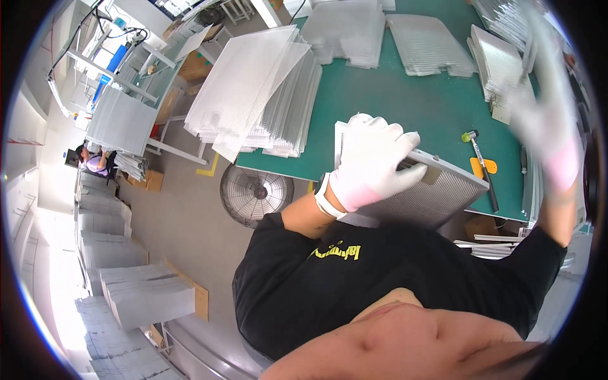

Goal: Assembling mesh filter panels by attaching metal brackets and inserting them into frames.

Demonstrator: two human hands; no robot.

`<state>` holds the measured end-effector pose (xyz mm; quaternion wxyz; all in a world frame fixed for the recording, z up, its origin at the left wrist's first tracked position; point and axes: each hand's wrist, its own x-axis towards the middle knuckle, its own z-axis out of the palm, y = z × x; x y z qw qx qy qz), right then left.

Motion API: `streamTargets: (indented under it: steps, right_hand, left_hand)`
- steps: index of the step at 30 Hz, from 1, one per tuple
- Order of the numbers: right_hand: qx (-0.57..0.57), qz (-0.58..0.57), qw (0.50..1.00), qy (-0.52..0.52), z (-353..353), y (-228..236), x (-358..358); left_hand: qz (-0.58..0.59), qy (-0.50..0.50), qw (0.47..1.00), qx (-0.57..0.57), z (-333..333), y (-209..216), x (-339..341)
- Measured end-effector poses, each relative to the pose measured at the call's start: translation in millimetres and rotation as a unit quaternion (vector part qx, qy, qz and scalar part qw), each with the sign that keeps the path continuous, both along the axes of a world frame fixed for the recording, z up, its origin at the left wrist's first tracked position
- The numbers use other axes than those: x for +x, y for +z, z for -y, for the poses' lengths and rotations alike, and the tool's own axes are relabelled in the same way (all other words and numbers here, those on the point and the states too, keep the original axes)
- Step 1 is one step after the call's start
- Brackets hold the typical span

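Note:
My left hand [373, 161], in a white glove, is closed over the upper edge of a grey perforated mesh panel [421, 202] with a metal frame. The panel tilts at the near edge of the green table, against or close to my body. Its lower part is hidden by my shirt and arm. My right hand [541, 126], also gloved, is raised at the far right by the stacked metal parts. Motion smears it, so its fingers and anything in them are unclear. A hammer [486, 177] lies between the panel and my right arm.
An orange piece [484, 166] lies under the hammer. Mesh sheets [247, 82] are piled at the table's left, overhanging its edge. More stacks [345, 31] stand along the far side. A round floor fan [258, 193] is beside the table. A person [96, 159] is far left.

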<state>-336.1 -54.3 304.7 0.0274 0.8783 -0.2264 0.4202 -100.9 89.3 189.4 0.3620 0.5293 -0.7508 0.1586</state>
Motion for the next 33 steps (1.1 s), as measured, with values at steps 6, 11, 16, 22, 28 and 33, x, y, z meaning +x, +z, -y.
streamTargets:
  steps: [6, 11, 16, 22, 28, 33]
  right_hand:
    - [0.287, -0.339, 0.889, 0.115, -66.0, -58.4, -20.5]
    - [0.337, 0.078, 0.935, -0.074, -74.0, -102.5, -168.4]
    - [0.175, 0.433, 0.826, -0.316, -88.5, -92.9, -241.3]
    - [0.231, 0.314, 0.826, -0.407, -4.3, -126.9, -417.9]
    - [0.196, 0.124, 0.829, -0.508, 0.7, -154.9, -395.5]
    - [0.123, 0.091, 0.87, -0.469, -24.6, -136.5, -225.3]
  left_hand:
    - [0.033, -0.069, 0.995, 0.062, -12.6, 30.0, -4.5]
    - [0.051, 0.282, 0.958, -0.024, -82.6, 1.3, 119.4]
    - [0.097, 0.37, 0.906, 0.184, -155.9, -9.0, 209.3]
    - [0.098, 0.228, 0.945, 0.215, -158.0, 30.9, 253.3]
    - [0.106, 0.396, 0.853, -0.324, -144.9, 74.4, 235.6]
    - [0.262, 0.211, 0.936, -0.104, -101.6, 61.1, 85.6]
